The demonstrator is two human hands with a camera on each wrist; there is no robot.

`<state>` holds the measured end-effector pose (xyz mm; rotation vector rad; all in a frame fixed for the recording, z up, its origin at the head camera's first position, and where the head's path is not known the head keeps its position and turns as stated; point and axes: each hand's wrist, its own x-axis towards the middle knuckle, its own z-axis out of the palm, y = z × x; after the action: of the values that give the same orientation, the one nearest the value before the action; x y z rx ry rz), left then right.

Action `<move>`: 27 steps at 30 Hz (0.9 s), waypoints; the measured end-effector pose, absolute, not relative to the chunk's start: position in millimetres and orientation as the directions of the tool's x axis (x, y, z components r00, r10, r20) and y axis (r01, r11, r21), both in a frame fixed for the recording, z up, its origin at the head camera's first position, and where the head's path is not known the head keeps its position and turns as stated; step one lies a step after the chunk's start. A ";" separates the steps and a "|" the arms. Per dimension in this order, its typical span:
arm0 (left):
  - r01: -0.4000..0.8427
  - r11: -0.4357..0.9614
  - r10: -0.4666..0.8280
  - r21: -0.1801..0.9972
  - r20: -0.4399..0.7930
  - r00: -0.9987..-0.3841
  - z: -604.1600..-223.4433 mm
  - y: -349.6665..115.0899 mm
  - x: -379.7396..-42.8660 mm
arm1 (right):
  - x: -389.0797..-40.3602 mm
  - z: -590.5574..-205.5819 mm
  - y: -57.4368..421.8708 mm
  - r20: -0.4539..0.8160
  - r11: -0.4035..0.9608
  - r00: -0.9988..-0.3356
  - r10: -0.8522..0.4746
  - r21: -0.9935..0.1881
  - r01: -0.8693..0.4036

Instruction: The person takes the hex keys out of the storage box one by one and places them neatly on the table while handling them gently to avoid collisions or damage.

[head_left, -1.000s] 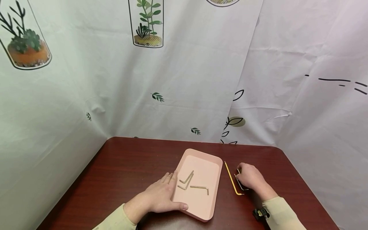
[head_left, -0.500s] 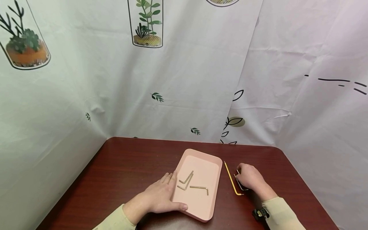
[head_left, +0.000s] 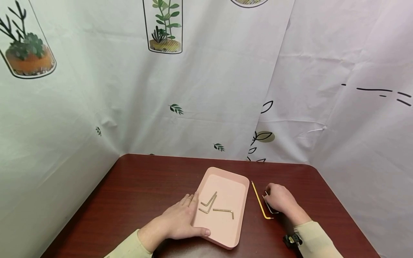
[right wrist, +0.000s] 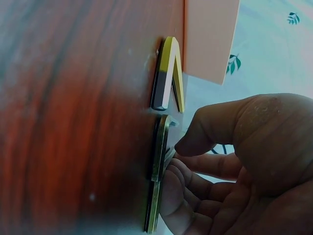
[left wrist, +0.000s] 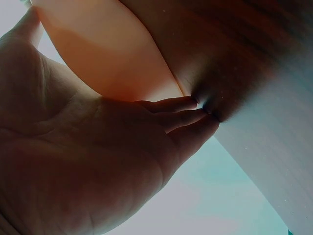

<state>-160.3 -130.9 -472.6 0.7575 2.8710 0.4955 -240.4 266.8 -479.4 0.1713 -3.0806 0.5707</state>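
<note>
My left hand (head_left: pixel 180 218) lies along the left side of a pink tray (head_left: pixel 224 236), its fingers straight against the outer wall and its thumb on the near rim. Inside the tray are three brass-coloured hex keys, one of them (head_left: pixel 224 209) set apart from a pair (head_left: pixel 209 204). On the right, my right hand (head_left: pixel 282 199) is low over the table, thumb and fingertips pinching a metal hex key (right wrist: pixel 169 154). Another hex key (right wrist: pixel 159 147) lies close under those fingers; the hand partly hides both. A yellow hex key (head_left: pixel 259 200) rests between tray and right hand.
The dark red wooden table (head_left: pixel 155 179) has rounded far corners. White cloth (head_left: pixel 206 89) printed with plants hangs behind it and at both sides. A black strap with a fitting (head_left: pixel 292 239) is at the right wrist.
</note>
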 end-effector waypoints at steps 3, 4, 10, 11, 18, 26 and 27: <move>0.457 0.819 0.500 0.347 -0.042 -0.865 -473.1 -131.2 -160.5 | -242.4 -483.6 269.4 0.047 0.930 -0.992 -0.115 -0.347 -0.124; 0.457 0.819 0.500 0.346 -0.041 -0.865 -473.2 -131.3 -160.5 | -242.6 -483.9 269.7 0.049 0.930 -0.992 -0.115 -0.347 -0.125; 0.462 0.818 0.503 0.343 -0.036 -0.864 -474.2 -131.9 -161.1 | -239.4 -477.2 266.5 0.033 0.930 -0.994 -0.106 -0.351 -0.111; 0.462 0.818 0.503 0.343 -0.036 -0.863 -474.2 -131.9 -161.2 | -239.0 -476.3 265.9 0.035 0.931 -0.994 -0.106 -0.347 -0.112; 0.460 0.817 0.502 0.348 -0.038 -0.864 -473.8 -131.7 -161.0 | -239.6 -477.8 263.5 0.045 0.938 -0.995 -0.089 -0.332 -0.099; 0.461 0.814 0.505 0.353 -0.039 -0.862 -473.0 -131.5 -160.8 | -238.4 -475.9 260.4 0.076 0.932 -0.992 -0.097 -0.344 -0.117; 0.461 0.814 0.505 0.354 -0.037 -0.862 -472.9 -131.5 -160.9 | -238.5 -475.9 260.0 0.077 0.931 -0.992 -0.096 -0.346 -0.117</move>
<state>-160.9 -131.5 -472.9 0.7670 2.8676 0.5102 -238.5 260.0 -475.9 0.1675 -3.0290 0.5479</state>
